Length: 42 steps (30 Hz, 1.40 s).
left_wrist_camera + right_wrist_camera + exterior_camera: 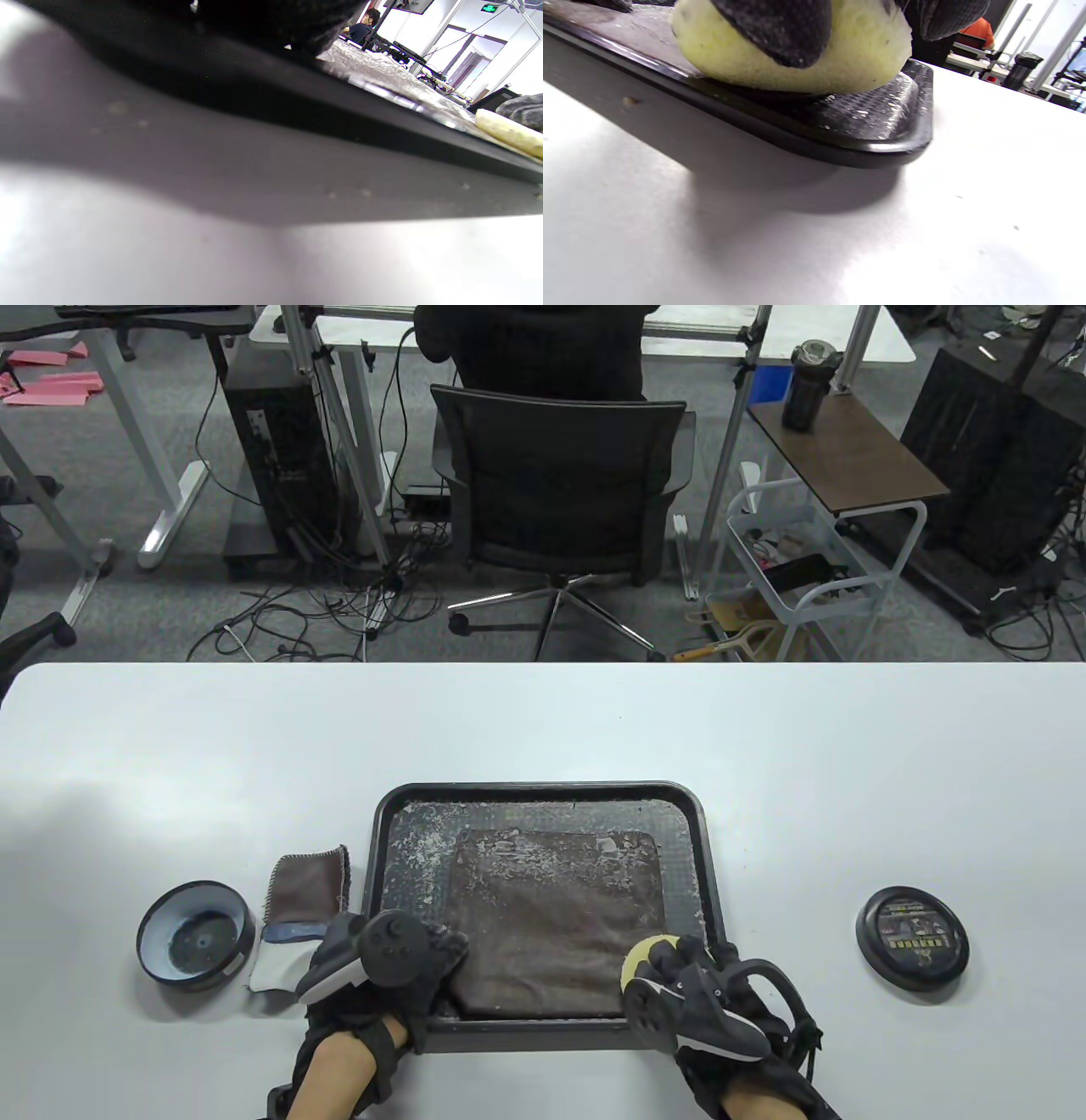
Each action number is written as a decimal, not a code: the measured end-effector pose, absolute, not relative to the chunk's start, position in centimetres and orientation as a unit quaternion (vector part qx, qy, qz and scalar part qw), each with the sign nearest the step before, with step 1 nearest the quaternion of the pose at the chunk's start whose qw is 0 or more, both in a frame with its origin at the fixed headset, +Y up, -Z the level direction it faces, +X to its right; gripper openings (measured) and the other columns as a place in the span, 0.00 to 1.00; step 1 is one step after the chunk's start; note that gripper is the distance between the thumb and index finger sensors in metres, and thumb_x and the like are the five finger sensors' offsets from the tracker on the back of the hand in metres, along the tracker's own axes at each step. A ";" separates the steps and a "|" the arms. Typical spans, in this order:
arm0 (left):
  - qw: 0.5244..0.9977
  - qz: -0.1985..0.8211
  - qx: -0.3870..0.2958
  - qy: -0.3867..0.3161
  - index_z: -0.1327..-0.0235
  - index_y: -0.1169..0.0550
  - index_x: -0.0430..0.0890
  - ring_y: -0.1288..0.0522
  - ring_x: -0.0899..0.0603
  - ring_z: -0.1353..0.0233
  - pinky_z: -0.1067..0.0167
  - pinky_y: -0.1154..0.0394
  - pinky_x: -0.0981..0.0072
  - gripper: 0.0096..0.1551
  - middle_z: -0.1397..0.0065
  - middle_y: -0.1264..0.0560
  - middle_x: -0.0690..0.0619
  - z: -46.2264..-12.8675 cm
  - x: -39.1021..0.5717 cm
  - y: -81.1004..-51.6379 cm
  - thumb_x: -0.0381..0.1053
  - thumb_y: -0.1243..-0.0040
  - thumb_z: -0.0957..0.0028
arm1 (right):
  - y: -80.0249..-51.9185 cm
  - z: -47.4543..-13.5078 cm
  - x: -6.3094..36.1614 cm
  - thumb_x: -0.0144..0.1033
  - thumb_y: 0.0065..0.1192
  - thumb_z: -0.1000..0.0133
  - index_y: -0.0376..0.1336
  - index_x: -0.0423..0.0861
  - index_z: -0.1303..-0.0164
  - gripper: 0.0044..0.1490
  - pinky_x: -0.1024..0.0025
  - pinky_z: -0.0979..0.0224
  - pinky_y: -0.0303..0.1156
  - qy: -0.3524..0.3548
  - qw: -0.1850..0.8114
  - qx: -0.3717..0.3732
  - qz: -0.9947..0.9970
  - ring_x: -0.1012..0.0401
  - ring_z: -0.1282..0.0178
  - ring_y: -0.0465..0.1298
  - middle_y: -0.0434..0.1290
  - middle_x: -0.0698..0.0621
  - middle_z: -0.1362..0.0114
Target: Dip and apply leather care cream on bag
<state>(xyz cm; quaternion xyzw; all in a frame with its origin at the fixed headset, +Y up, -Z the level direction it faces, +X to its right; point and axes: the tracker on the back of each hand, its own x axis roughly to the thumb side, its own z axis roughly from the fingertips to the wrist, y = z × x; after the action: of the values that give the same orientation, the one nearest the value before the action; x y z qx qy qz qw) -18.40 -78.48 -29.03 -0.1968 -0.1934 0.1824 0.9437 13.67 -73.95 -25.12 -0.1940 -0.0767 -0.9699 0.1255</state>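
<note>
A black tray [543,793] sits on the white table [543,721], near its front edge. A flat brown bag [556,925], flecked with pale residue, lies inside the tray, and the tray floor around it is speckled too.

Right hand [708,997]: fingers curled round a yellow sponge [638,959], grasping it. The sponge presses down at the tray's near right corner, at the bag's near right edge. The right wrist view shows a gloved fingertip [780,29] over the sponge, whose underside touches the textured tray floor just inside the rim.

Left hand [386,963]: rests on the bag's near left corner, over the tray's left rim. Its fingers are hidden under the tracker, so the grip cannot be told.

An open cream tin [195,933] stands left of the tray. Between tin and tray lie a brown cloth [307,886] and a white cloth [276,963]. The black lid [912,937] lies on the table, well apart to the right.
</note>
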 end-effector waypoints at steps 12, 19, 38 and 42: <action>0.945 0.168 -0.191 -0.208 0.25 0.29 0.48 0.38 0.35 0.23 0.31 0.38 0.40 0.33 0.27 0.35 0.44 -29.0 -18.2 -78.3 0.41 0.43 0.48 | -73.0 -25.6 16.1 0.24 0.68 0.53 0.69 0.57 0.37 0.33 0.39 0.28 0.63 -0.062 0.080 -0.174 -0.980 0.46 0.24 0.70 0.71 0.50 0.24; 0.946 0.149 -0.179 -0.225 0.25 0.29 0.47 0.37 0.33 0.24 0.31 0.37 0.38 0.33 0.27 0.35 0.43 -28.9 -18.0 -78.2 0.41 0.44 0.48 | -72.3 -25.8 17.1 0.23 0.67 0.53 0.68 0.55 0.35 0.34 0.39 0.28 0.63 -0.033 0.010 -0.168 -0.985 0.45 0.24 0.70 0.72 0.49 0.24; 0.947 0.141 -0.173 -0.229 0.22 0.36 0.47 0.36 0.32 0.24 0.32 0.36 0.37 0.36 0.26 0.36 0.43 -28.7 -17.9 -78.1 0.42 0.45 0.47 | -72.0 -27.8 23.2 0.23 0.67 0.53 0.67 0.54 0.33 0.34 0.40 0.28 0.63 0.068 -0.079 -0.073 -0.992 0.44 0.24 0.69 0.72 0.47 0.23; 0.948 0.144 -0.169 -0.227 0.22 0.36 0.47 0.36 0.31 0.24 0.32 0.36 0.37 0.36 0.26 0.36 0.42 -28.7 -18.1 -78.0 0.42 0.45 0.47 | -72.3 -28.3 24.4 0.23 0.67 0.53 0.67 0.53 0.33 0.35 0.41 0.27 0.62 0.084 -0.081 -0.038 -0.992 0.44 0.24 0.69 0.71 0.47 0.23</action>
<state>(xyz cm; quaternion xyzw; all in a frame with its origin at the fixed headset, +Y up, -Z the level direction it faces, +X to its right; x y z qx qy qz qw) -18.14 -77.99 -28.68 -0.1690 -0.2274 0.1443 0.9481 24.42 -72.34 -28.27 -0.0376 0.0845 -0.9924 -0.0809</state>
